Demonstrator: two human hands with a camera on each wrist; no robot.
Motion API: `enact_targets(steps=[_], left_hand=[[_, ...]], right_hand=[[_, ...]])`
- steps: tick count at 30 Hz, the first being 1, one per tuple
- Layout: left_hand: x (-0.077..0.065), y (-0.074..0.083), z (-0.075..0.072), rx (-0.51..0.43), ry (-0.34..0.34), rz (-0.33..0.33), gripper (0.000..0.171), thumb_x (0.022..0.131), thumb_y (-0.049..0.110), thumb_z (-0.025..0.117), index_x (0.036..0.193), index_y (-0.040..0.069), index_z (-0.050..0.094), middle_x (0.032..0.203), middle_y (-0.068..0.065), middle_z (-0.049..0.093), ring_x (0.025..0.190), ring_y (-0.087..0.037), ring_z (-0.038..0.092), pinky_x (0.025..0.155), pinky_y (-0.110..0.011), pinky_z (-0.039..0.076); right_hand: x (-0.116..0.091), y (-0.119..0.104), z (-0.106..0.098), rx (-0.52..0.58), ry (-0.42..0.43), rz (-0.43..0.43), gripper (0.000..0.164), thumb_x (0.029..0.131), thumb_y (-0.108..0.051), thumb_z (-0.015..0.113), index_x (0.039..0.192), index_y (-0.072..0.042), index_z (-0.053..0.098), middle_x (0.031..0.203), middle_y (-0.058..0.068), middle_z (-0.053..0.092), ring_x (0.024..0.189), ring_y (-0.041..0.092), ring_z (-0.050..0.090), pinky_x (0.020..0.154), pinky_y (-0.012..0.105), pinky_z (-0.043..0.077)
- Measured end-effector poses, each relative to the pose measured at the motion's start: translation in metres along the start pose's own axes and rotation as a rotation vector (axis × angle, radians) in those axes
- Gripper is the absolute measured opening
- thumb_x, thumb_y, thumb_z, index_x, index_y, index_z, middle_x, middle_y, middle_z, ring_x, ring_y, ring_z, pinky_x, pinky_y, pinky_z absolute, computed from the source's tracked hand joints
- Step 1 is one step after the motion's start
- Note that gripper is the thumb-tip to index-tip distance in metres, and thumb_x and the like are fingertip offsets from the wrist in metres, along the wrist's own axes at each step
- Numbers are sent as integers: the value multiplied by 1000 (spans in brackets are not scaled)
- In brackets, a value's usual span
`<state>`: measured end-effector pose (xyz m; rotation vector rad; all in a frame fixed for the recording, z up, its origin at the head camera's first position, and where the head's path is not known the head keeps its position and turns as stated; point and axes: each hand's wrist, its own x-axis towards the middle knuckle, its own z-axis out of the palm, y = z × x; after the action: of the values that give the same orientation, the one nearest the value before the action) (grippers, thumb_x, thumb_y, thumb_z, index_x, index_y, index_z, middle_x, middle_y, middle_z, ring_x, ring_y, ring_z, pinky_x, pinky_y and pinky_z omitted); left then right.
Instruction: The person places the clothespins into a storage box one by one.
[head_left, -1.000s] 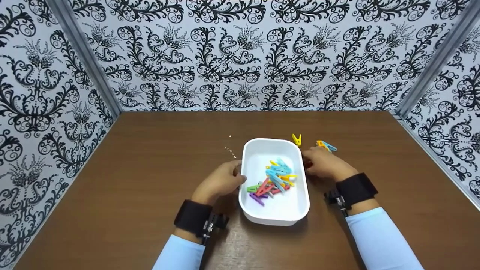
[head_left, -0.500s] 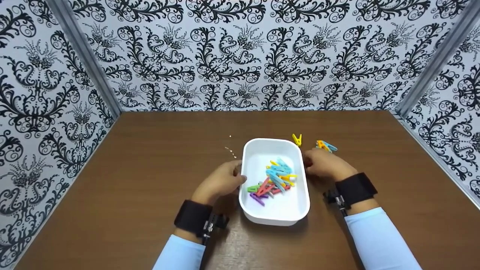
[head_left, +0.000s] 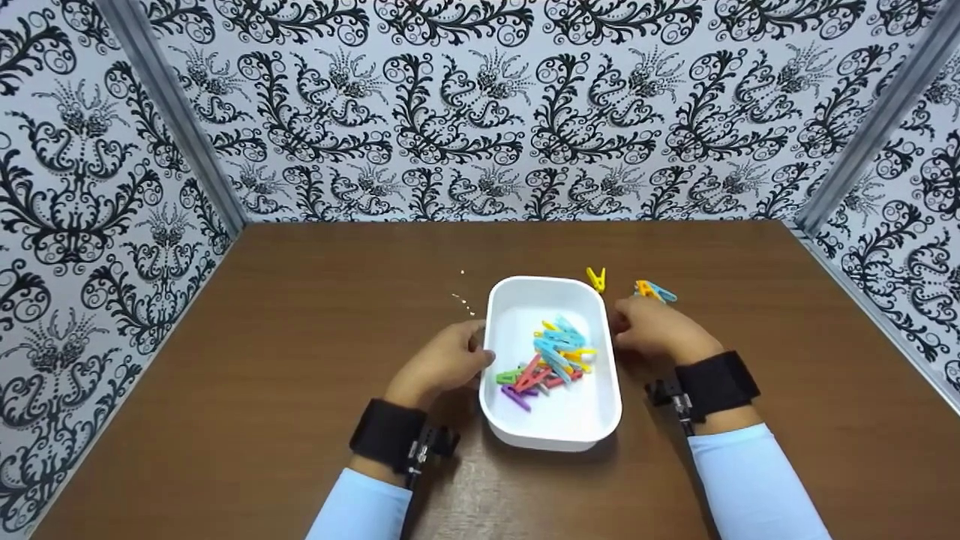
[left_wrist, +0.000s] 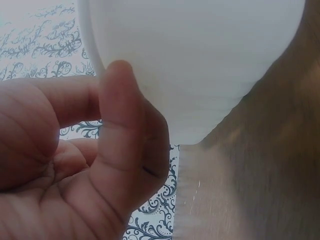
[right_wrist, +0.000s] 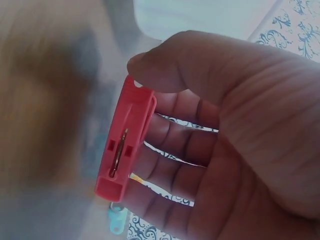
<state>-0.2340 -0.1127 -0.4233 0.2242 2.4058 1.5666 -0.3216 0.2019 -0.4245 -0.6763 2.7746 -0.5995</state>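
Observation:
A white plastic tub (head_left: 577,420) stands on the table, with several clothespins (head_left: 556,345) in blue, yellow, red, green and purple lying loosely inside. My left hand (head_left: 442,360) holds the tub's left side, its thumb at the rim; the left wrist view shows its curled fingers against the white wall. Beside the tub's right wall is my right hand (head_left: 664,330). In the right wrist view it pinches a red clothespin (right_wrist: 125,140) between thumb and fingers, the metal spring showing. From the head view that clothespin is hidden under the hand.
A yellow clothespin (head_left: 597,280) lies behind the tub's back right corner. Just beyond my right hand are orange and blue clothespins (head_left: 656,291), partly covered by it. Small pale marks (head_left: 463,302) show on the brown table (head_left: 300,360). Patterned walls (head_left: 487,112) enclose the back and sides.
A second ago a bit of red showed under my right hand; now it is out of sight in the head view. The right hand has shifted very slightly; the left keeps its place.

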Motion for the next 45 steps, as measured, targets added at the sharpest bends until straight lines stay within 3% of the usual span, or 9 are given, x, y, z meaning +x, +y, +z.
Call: enact_targets(steps=[6,12,16,23,30,38,45], left_hand=[[1,1,0,29,5,7,50,96,4,58,144,-3,46,83,-10,55,72,-19,59,62,-30,54],[1,1,-1,-49,-14,-33,48,97,3,56,144,-1,46,102,-21,61,88,-26,66,70,-34,58],[1,2,-1,-48,-10,-36,48,97,4,56,144,-1,46,105,-23,61,88,-26,66,70,-35,59],[-1,5,-4,58,-9,73,42,95,1,56,136,-7,51,75,-5,52,65,-16,56,56,-25,51],[0,5,-3,63,-1,56,44,95,2,57,137,-5,51,79,-7,55,69,-18,58,59,-27,52],[-1,3,-3,17,-8,31,46,95,3,57,140,-4,49,93,-17,61,85,-28,65,66,-33,57],[-3,1,-2,-48,-20,35,41,95,1,56,136,-3,52,92,-21,61,84,-28,65,66,-32,57]], right_hand=[[-6,-8,-8,-15,31,3,9,81,-3,64,89,-6,64,80,4,61,73,23,55,63,36,48],[-10,-22,-10,-47,69,-28,5,82,-5,64,85,-9,63,76,3,58,71,22,53,61,34,45],[-13,-34,-15,-97,111,-89,5,79,-7,66,80,-8,62,72,2,55,69,20,50,59,32,42],[-29,-52,-31,-178,234,-159,7,73,-3,61,79,-8,61,77,3,53,72,21,49,63,34,41],[-40,-71,-40,-149,267,-193,9,78,-4,67,85,-3,62,79,8,52,72,22,47,63,35,40],[-32,-104,-29,-110,279,-256,23,79,-9,70,99,2,65,87,8,57,78,23,53,71,39,48],[-17,-129,-3,-116,211,-346,19,75,-7,69,92,-2,63,85,5,55,77,21,51,71,36,47]])
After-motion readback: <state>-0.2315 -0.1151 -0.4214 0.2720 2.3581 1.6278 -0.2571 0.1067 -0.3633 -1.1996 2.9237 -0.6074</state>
